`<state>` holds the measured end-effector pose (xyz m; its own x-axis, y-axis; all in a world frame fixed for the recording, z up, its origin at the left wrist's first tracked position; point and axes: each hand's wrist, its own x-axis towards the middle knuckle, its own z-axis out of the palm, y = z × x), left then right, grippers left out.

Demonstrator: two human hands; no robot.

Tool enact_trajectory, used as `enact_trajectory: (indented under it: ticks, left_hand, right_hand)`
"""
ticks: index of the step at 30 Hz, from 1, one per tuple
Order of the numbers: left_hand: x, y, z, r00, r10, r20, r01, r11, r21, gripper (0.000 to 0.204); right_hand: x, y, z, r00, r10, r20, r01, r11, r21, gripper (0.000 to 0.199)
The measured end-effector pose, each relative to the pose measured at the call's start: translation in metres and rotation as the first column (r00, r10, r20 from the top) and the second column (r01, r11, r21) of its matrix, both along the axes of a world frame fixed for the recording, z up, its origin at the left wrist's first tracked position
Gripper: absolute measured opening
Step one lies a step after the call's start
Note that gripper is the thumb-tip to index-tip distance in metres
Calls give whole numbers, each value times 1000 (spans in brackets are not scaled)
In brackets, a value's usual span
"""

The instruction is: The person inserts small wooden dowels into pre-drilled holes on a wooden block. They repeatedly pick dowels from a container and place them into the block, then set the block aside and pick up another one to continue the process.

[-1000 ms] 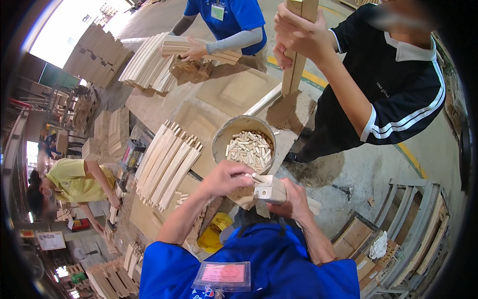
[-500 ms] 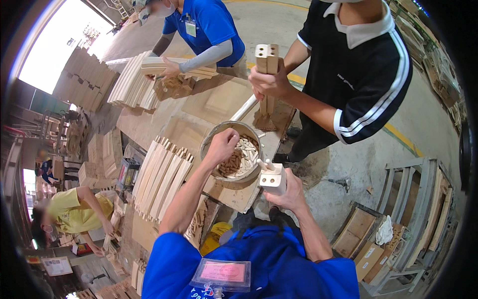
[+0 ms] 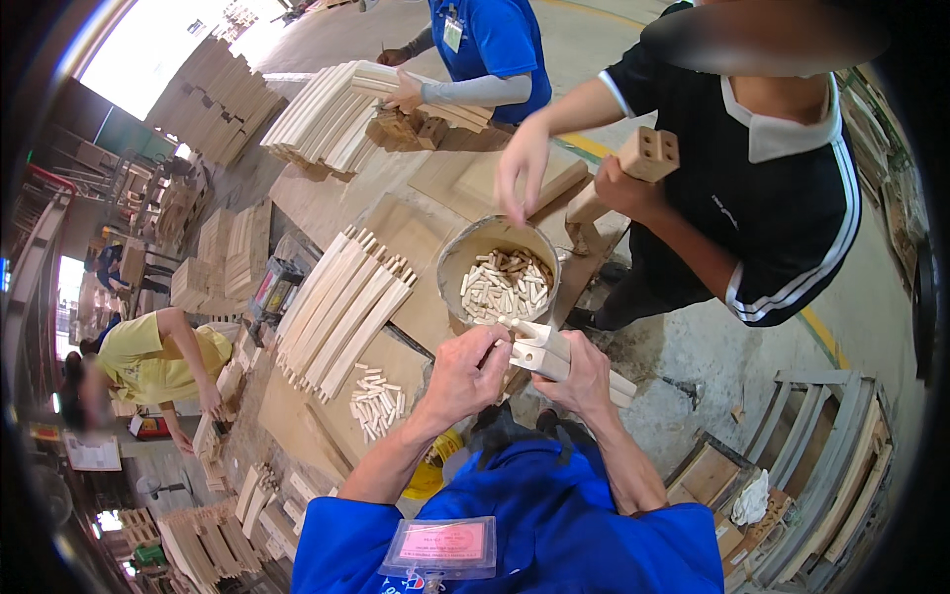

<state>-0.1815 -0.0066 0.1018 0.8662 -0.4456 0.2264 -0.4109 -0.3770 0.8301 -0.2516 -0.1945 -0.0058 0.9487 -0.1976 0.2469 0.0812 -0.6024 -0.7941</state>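
Observation:
My right hand (image 3: 582,378) grips a pair of pale wooden bars (image 3: 542,354) with round holes in their near ends. Short dowels stick out of one bar end. My left hand (image 3: 463,374) is closed in a pinch at those ends, a wooden dowel at its fingertips, mostly hidden by the fingers. Just beyond both hands stands a round bucket (image 3: 450,259) holding many loose wooden dowels (image 3: 503,285). Another person's hand (image 3: 524,173) hangs over its far rim; that person's other hand grips drilled wooden bars (image 3: 648,156).
Left of the bucket lies a row of curved wooden slats (image 3: 341,312) with dowelled ends, and a pile of dowels (image 3: 378,401). A co-worker in blue (image 3: 490,49) handles stacked slats (image 3: 327,114) at the far side. A person in yellow (image 3: 168,356) works at left. A grey rack (image 3: 826,436) stands right.
My left hand has come out of the bucket to the bar ends in my right hand. The bars have tilted. The person opposite has reached one hand over the bucket.

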Motion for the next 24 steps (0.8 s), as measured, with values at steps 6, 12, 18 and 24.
enact_trajectory:
  ticks: [6,12,18,24]
  left_hand:
    - [-13,-2,-7,995,45,86,-49,998,47,7]
    - [1,9,-11,980,2,-197,-10,999,-36,14]
    - [15,17,4,941,-118,-316,126,992,5,12]
    - [13,13,-4,909,-20,-417,-8,998,-66,10]
  right_hand:
    - [-8,8,-2,999,29,-27,-28,998,57,64]
    - [-6,7,1,988,19,-156,5,989,147,63]
    - [3,8,6,996,24,-88,-12,991,132,63]
    - [8,12,9,1000,4,-23,-1,989,147,59]
